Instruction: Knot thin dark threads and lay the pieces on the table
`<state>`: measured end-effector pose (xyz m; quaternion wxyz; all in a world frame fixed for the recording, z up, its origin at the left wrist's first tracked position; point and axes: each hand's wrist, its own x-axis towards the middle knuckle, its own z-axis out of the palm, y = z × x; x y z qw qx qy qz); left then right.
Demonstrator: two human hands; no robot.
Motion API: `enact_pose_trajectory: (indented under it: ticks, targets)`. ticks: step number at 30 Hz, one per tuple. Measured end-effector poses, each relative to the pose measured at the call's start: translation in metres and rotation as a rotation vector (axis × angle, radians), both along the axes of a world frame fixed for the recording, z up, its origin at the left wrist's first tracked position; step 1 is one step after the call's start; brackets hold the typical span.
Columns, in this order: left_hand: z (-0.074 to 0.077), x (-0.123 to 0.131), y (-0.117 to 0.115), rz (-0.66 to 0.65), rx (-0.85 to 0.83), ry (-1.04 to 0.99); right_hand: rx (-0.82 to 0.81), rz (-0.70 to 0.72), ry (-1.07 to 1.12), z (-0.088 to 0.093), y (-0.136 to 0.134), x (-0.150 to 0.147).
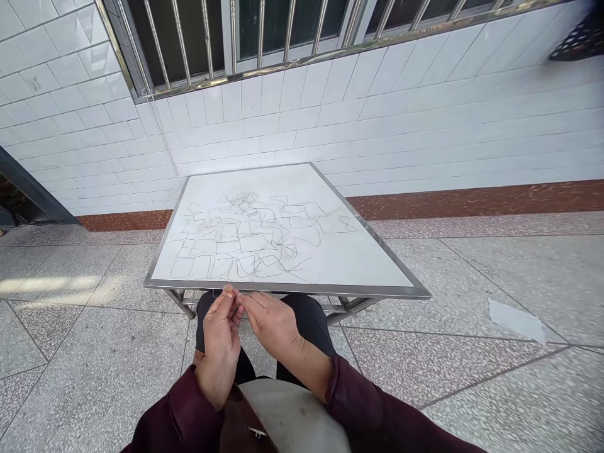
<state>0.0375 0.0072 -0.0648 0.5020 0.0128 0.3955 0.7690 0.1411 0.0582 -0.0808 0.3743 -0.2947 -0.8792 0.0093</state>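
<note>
White counter (372, 267) carries bent wires (241, 200) strewn loose, whether finished or unworked we cannot tell, while our left hand (221, 328) and right hand (274, 322), closed tip to tip, pinch a thin wire (214, 293) by the counter's near edge, this piece seemingly unfinished.

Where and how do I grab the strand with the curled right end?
Pinch the strand by its curled end, coming from the right: that loop lies on the table and juts out past the crossing strands, so it looks the easiest part to reach.
</note>
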Motion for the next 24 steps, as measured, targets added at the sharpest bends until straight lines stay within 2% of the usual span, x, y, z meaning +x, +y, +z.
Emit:
enact_pose_trajectory:
  ticks: [8,13,20,24]
  targets:
    - [-0.004,-0.004,0.000,-0.005,-0.015,-0.024,-0.013,0.012,-0.120,0.006,-0.005,-0.002]
    - [-0.009,-0.004,-0.001,0.010,-0.004,-0.025,0.021,0.005,-0.132,0.002,-0.005,-0.002]
    - [-0.004,0.000,0.010,0.096,0.057,0.014,0.014,-0.044,-0.120,-0.001,-0.001,-0.009]
    - [0.002,-0.005,0.015,0.125,0.062,0.005,-0.124,0.008,0.016,-0.004,0.002,-0.005]
